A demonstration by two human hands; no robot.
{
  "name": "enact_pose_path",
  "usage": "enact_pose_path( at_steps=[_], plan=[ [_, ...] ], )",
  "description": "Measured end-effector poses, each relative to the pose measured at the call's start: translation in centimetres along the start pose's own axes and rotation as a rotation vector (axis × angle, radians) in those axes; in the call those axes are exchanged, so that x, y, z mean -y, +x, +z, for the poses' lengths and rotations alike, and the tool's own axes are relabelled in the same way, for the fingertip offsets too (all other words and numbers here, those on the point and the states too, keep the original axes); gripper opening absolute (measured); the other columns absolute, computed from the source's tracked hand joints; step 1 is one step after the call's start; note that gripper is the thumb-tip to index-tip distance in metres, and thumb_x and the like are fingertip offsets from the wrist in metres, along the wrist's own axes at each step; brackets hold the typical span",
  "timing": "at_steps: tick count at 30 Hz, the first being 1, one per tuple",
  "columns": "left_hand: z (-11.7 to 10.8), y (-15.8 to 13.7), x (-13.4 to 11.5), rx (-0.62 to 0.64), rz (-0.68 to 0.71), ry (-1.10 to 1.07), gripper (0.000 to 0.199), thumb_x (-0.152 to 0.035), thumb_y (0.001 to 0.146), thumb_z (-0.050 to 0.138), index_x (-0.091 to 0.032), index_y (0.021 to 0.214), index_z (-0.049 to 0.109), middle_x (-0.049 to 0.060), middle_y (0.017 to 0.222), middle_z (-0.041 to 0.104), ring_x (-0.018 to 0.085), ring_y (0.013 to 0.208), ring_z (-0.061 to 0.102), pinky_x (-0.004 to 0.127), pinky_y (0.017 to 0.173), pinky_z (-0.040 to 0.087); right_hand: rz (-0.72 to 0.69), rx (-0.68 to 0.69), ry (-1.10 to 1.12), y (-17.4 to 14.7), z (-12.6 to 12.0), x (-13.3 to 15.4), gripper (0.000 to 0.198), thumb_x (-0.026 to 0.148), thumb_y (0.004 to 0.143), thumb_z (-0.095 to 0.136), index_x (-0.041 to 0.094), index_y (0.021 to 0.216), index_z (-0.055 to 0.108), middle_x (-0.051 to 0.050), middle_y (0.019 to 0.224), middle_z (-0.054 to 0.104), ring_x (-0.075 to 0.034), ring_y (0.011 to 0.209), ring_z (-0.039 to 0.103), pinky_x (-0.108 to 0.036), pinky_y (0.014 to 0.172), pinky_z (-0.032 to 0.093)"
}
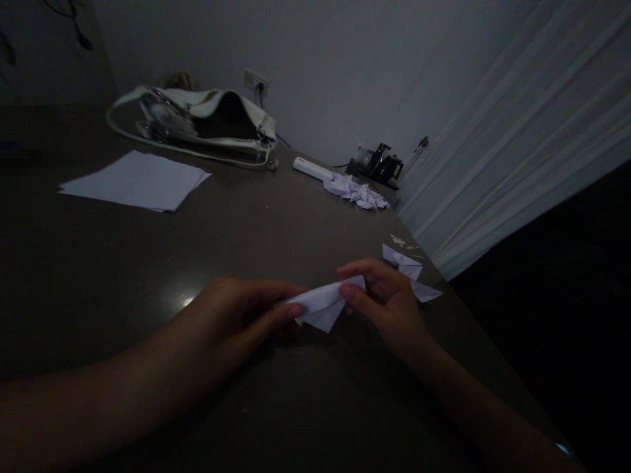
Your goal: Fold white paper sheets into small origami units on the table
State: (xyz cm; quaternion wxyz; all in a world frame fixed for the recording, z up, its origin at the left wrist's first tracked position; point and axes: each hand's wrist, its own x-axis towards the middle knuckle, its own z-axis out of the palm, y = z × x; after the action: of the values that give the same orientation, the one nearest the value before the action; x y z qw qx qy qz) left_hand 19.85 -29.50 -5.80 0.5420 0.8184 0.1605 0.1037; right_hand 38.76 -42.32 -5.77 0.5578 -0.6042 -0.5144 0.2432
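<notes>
A small folded piece of white paper (323, 305) is held above the dark table between both hands, with a pointed flap hanging down. My left hand (251, 312) pinches its left end, thumb on the near side. My right hand (382, 295) grips the right end between thumb and fingers. Just beyond the right hand lie several folded paper pieces (409, 266) near the table's right edge, partly hidden by that hand.
On the dark table (256, 236) lies a stack of white paper (135, 180) at left. Behind it sits a white handbag (221, 125). A white roll-like object (312, 169), a pile of folded papers (357, 192) and a black tray with dark items (377, 164) line the back right. A white curtain (507, 131) hangs at right.
</notes>
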Motion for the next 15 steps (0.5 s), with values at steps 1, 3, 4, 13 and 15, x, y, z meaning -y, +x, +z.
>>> enact_pose_path(
  at_steps=[1, 3, 4, 13, 15],
  plan=[
    [0.0, 0.0, -0.1, -0.002, -0.006, -0.001, 0.036, -0.048, 0.089, 0.049, -0.022, 0.099, 0.072, 0.002, 0.082, 0.072, 0.018, 0.072, 0.066, 0.021, 0.058, 0.05, 0.01, -0.01, -0.007, 0.0, 0.1, 0.1, 0.017, 0.023, 0.079, 0.072, 0.022, 0.096, 0.068, 0.003, 0.072, 0.064, -0.007, 0.055, 0.055, -0.018, 0.05, 0.045],
    [0.0, 0.0, -0.2, -0.011, -0.021, -0.018, 0.036, -0.049, 0.088, 0.05, -0.022, 0.093, 0.073, 0.002, 0.081, 0.073, 0.019, 0.072, 0.066, 0.021, 0.059, 0.05, 0.027, -0.028, -0.01, 0.0, 0.1, 0.2, 0.021, 0.024, 0.079, 0.073, 0.023, 0.099, 0.066, 0.003, 0.072, 0.065, -0.007, 0.055, 0.055, -0.018, 0.051, 0.045],
    [0.0, 0.0, -0.3, -0.018, -0.024, -0.038, 0.035, -0.048, 0.088, 0.051, -0.022, 0.091, 0.073, 0.002, 0.081, 0.073, 0.019, 0.073, 0.067, 0.021, 0.06, 0.051, 0.037, -0.033, -0.01, 0.0, 0.1, 0.2, 0.021, 0.025, 0.079, 0.073, 0.023, 0.099, 0.066, 0.003, 0.072, 0.065, -0.007, 0.056, 0.056, -0.018, 0.052, 0.045],
    [0.0, 0.0, -0.5, 0.059, -0.035, -0.058, 0.029, -0.043, 0.087, 0.056, -0.025, 0.101, 0.074, -0.002, 0.086, 0.075, 0.016, 0.075, 0.068, 0.018, 0.064, 0.049, 0.039, 0.055, 0.003, -0.4, 0.9, 0.7, 0.022, 0.025, 0.079, 0.073, 0.022, 0.099, 0.064, 0.003, 0.072, 0.065, -0.008, 0.06, 0.058, -0.018, 0.054, 0.044],
    [0.0, 0.1, -0.6, 0.085, 0.021, -0.032, 0.027, -0.042, 0.087, 0.056, -0.027, 0.099, 0.075, -0.003, 0.085, 0.075, 0.015, 0.074, 0.066, 0.017, 0.063, 0.048, 0.044, 0.111, 0.009, -0.7, 1.3, 1.0, 0.02, 0.022, 0.08, 0.072, 0.022, 0.099, 0.064, 0.002, 0.073, 0.066, -0.008, 0.062, 0.059, -0.018, 0.055, 0.045]
  ],
)
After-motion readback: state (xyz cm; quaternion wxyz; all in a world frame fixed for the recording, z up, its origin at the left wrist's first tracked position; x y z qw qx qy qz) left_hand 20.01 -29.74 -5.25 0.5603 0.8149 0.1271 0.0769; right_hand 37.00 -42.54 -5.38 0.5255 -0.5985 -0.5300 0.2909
